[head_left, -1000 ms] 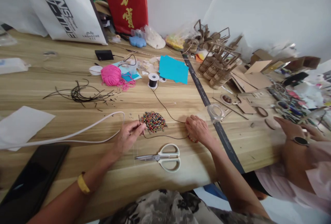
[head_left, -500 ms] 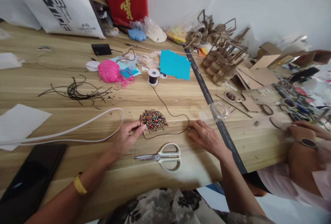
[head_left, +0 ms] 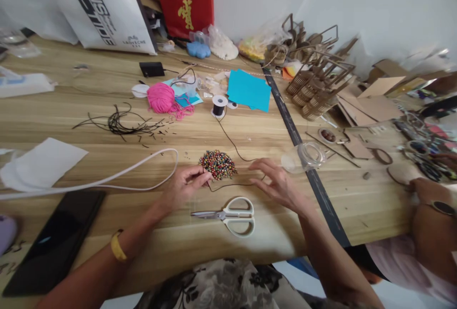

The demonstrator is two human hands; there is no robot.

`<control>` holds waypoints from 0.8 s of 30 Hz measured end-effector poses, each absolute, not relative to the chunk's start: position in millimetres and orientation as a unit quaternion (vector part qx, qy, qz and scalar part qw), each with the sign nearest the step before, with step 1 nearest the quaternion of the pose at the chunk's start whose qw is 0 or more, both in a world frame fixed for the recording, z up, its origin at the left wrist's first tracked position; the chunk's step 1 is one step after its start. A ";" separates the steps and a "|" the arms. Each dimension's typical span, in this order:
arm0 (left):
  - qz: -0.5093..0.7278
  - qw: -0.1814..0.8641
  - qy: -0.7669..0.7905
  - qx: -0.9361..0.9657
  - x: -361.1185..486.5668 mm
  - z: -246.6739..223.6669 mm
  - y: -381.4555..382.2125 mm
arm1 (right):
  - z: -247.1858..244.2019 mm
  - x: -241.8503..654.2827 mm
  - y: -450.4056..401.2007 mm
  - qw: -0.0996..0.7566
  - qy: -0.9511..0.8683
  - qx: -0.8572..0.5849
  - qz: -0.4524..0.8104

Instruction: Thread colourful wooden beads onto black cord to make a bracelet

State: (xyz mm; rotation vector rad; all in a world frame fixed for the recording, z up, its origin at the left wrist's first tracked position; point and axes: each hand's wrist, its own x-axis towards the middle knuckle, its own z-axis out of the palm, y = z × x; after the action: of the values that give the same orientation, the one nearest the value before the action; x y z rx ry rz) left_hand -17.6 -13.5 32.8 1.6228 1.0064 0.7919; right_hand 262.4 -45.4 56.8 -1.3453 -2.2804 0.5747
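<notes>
Thumb and fingers of my left hand (head_left: pixel 189 183) are pinched on the black cord (head_left: pixel 232 185), at the left edge of a heap of multicoloured beads (head_left: pixel 218 165). To the right of the heap, my right hand (head_left: pixel 274 183) is raised a little with thumb and fingers apart, the cord passing by its fingertips. From there the cord loops back up to a white spool (head_left: pixel 219 106) wound with black cord. Scissors with white handles (head_left: pixel 228 216) lie below the beads, blades pointing left.
A black phone (head_left: pixel 53 242) and white cable (head_left: pixel 117 175) lie at left, with black cord scraps (head_left: pixel 124 124) and pink yarn (head_left: pixel 161 97) beyond. Right of my hand is a clear round container (head_left: pixel 311 155). Another person's hand and watch (head_left: pixel 442 207) are at far right.
My right hand has lifted off the table and opened, moving slightly left toward the beads. My left hand keeps its pinch. The whole view has shifted, with things appearing further right.
</notes>
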 end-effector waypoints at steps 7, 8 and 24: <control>0.346 0.529 0.416 0.654 -19.9 40.1 -13.8 | 36.5 210.1 -30.5 0.036 -0.900 -0.401 0.168; 0.346 0.531 0.416 0.653 -19.9 40.0 -13.6 | 34.2 208.7 -32.2 0.023 -0.899 -0.410 0.150; 0.271 0.453 0.410 0.744 -16.0 21.5 -10.5 | 37.2 274.9 -45.3 -0.026 -0.870 -0.481 0.105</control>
State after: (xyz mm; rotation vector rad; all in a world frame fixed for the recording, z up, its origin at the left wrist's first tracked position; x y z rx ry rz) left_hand -16.0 -10.5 21.5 1.8364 1.0115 0.6696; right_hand 274.9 -45.3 37.2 -1.5350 -2.7791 0.3364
